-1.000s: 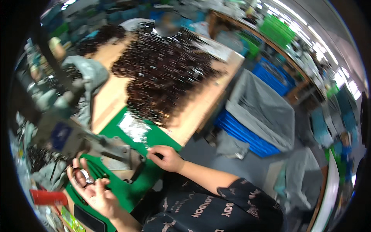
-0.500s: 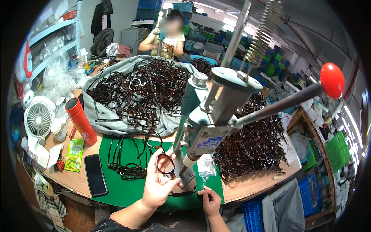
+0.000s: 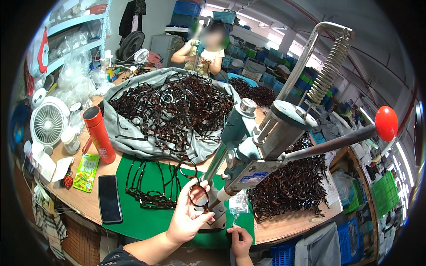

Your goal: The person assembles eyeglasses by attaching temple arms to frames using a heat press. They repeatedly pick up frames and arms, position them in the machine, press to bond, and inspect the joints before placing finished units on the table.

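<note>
My left hand [image 3: 185, 221] is closed on a dark tortoiseshell eyeglass frame [image 3: 190, 195], thumb and fingers gripping it by one rim. The frame stands upright beside the lower end of a hand press [image 3: 250, 170], whose long lever ends in a red ball [image 3: 386, 123]. My right hand [image 3: 240, 241] has its fingers pinched together at the front of the green mat [image 3: 137, 224]. Tiny clear bits [image 3: 235, 217] lie just beyond those fingertips, by a small clear plastic bag [image 3: 238, 201]. What the right fingers hold, if anything, is too small to make out.
Several folded eyeglass frames [image 3: 155, 201] lie left on the mat, near a black phone [image 3: 109, 199]. A grey cloth [image 3: 126, 142] holds a big heap of frames; another heap [image 3: 288, 190] sits right. A red bottle [image 3: 100, 137] and white fan [image 3: 49, 122] stand left. Beyond sits a person [image 3: 213, 55].
The whole view has shifted and tilted, so the press and its lever appear further right and lower. My left hand still grips the eyeglass frame; my right hand stays pinched near the bag.
</note>
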`<state>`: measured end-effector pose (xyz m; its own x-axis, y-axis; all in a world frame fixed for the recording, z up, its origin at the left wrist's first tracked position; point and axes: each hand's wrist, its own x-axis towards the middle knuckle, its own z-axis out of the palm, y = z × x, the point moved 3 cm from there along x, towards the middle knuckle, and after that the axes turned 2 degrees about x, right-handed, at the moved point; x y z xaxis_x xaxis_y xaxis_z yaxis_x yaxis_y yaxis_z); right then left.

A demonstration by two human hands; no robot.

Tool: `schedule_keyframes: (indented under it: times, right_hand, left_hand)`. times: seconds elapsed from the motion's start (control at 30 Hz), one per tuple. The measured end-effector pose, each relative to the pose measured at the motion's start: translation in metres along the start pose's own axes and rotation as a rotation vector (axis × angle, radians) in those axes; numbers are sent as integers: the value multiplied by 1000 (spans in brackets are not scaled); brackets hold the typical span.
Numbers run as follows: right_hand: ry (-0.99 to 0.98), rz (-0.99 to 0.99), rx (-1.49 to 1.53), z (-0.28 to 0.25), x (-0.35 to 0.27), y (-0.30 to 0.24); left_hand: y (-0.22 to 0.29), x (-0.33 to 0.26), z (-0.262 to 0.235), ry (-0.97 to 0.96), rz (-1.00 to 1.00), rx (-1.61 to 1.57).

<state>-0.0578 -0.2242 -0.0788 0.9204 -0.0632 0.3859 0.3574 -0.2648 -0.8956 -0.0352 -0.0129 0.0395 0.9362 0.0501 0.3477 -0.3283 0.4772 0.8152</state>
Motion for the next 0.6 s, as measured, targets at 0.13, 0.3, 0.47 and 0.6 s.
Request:
schedule_keyframes:
  times: [0.13,0.3,0.47,0.6]
  right_hand:
    - [-2,6,-35,0,0,-2]
    - [0,1,-26,2,-1,-4]
    - [-7,-5,-30,1,-1,-4]
    - [-7,1,-21,1,-1,0]
  left_hand:
    - [1,-1,0,0,-11,-4]
    - [2,-3,0,0,-14,8]
    - [1,-2,0,-13,-16,-2]
    - [0,-2,1,-22,-8,4]
